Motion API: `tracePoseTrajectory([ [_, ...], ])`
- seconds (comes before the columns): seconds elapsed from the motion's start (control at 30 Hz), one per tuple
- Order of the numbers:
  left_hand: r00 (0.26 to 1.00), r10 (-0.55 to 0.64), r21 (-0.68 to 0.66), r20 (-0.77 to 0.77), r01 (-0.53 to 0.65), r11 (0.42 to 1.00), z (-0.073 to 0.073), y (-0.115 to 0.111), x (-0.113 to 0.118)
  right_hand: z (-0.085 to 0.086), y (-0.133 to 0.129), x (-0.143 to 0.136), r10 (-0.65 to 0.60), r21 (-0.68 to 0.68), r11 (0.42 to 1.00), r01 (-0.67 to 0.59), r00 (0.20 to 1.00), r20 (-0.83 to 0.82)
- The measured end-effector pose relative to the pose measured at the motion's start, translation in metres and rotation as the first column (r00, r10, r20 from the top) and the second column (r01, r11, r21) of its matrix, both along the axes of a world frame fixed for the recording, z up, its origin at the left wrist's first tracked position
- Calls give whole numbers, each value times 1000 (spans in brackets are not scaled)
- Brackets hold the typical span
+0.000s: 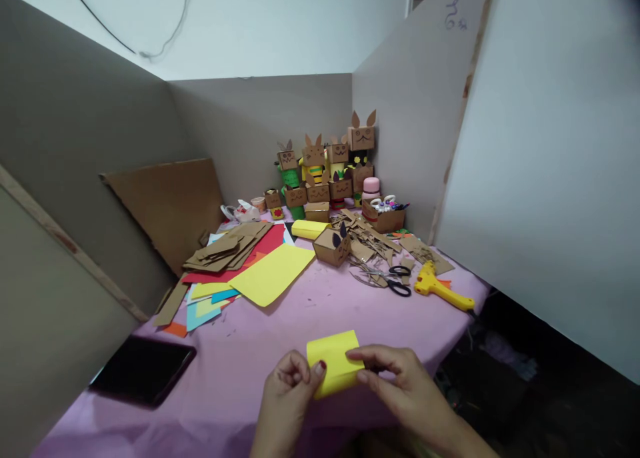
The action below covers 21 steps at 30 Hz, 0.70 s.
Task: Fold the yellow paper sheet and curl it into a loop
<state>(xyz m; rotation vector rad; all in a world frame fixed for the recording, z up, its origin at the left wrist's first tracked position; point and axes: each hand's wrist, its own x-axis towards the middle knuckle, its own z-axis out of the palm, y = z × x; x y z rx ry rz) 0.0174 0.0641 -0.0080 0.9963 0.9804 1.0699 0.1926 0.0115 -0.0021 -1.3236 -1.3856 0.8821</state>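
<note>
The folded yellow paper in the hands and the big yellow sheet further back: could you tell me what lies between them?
Only bare pink tablecloth lies between the folded yellow paper and the yellow sheet, in the head view.

Desk [280, 325]: pink cover, centre of frame.
Lower left: black tablet [143, 370].
Centre left: yellow sheet [273, 273], coloured paper scraps [207, 305], cardboard pieces [230, 248].
Centre: yellow roll [310, 229], cardboard box [331, 245].
Centre right: scissors [387, 278], yellow glue gun [443, 288].
Upper centre: cardboard figures [325, 171].
</note>
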Motion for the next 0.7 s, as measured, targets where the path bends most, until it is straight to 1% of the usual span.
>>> tracePoseTrajectory([
  [0.07, 1000, -2, 1, -10, 2, 1000, -2, 7, 3, -5, 10, 0, 7, 5, 1000, -6, 997, -76],
  [0.17, 1000, -1, -2, -20, 1, 1000, -4, 18, 10, -19, 24, 2, 28, -18, 999, -32, 985, -173],
  [0.3, 999, -2, -10, -35, 2, 1000, -7, 25, 15, -31, 34, 3, 41, -66, 996, -55, 979, -201],
  [0.53, 998, -12, -18, -64, 11, 1000, -10, 30, 16, -33, 39, 5, 74, -103, 990, -100, 971, -226],
  [0.7, 997, -17, -8, -72, 17, 1000, -8, 31, 17, -36, 45, 15, 110, -92, 987, -132, 972, -209],
])
